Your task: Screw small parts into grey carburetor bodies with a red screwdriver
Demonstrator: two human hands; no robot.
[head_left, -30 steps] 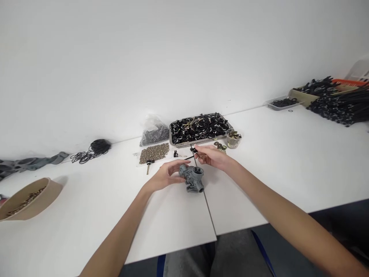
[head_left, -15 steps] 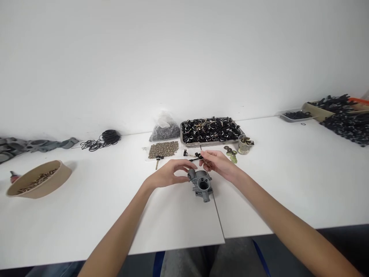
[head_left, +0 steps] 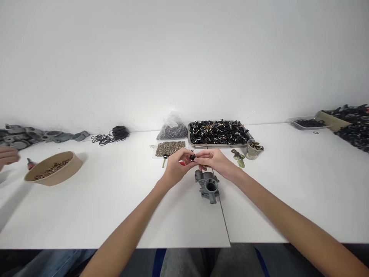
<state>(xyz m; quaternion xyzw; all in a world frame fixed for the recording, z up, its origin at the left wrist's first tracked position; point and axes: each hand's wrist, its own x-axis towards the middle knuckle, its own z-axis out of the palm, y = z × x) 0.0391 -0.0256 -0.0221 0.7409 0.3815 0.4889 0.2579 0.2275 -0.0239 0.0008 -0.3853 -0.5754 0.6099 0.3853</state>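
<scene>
Both my hands meet above a grey metal housing that stands on the white table. My left hand pinches a small black part from the left. From the right, my right hand grips the same part, its fingertips touching those of the left. Something red shows just under my left hand's fingers. Behind my hands lie brass pieces on a flat clear tray, and a metal tray heaped with black parts. One black part with a brass stem lies left of my left hand.
A beige bowl of brass pieces stands left, near another person's hand. Black rings, grey castings and a bag line the wall. Right are a cup, green discs and bins of black parts.
My left hand has left the housing's side and moved up to the black part that my right hand holds. Another person's hand has appeared at the far left. The view has shifted slightly.
</scene>
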